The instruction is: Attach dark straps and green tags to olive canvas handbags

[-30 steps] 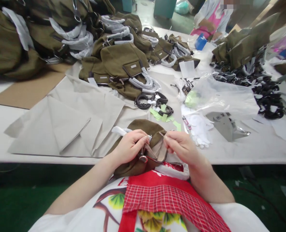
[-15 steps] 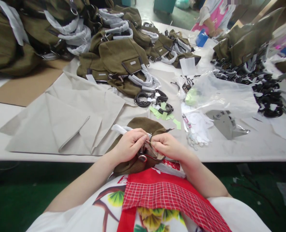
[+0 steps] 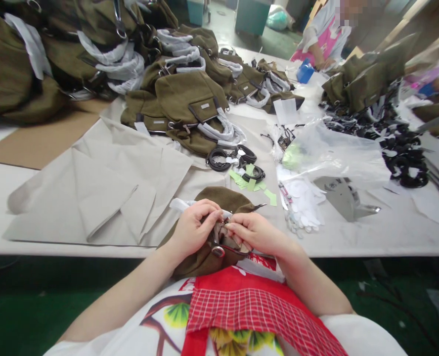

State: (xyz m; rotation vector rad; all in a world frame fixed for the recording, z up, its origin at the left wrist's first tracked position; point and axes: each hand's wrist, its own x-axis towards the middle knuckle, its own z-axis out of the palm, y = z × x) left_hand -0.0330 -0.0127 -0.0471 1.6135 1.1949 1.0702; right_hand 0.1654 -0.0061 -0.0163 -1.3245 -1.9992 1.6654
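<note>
An olive-green handbag rests at the table's front edge, against my apron. My left hand is closed at the bag's opening, its thumb and fingers pinched together near the zipper edge. Facing it, my right hand pinches at the same spot, fingertips almost meeting the left ones. What lies between the fingertips is too small to make out. Below them a metal ring shows on the bag, and part of the pale lining is visible. A white-wrapped handle sticks out behind my left hand.
Olive bags with wrapped handles are heaped at the back left. Grey cloth sheets lie left of me. Coiled black straps, green tags, white tags and a plastic bag lie ahead and right. A co-worker stands across the table.
My right hand has shifted slightly, its fingertips now closer to the left ones and its lower fingers more visible. The whole view has tilted up a little.
</note>
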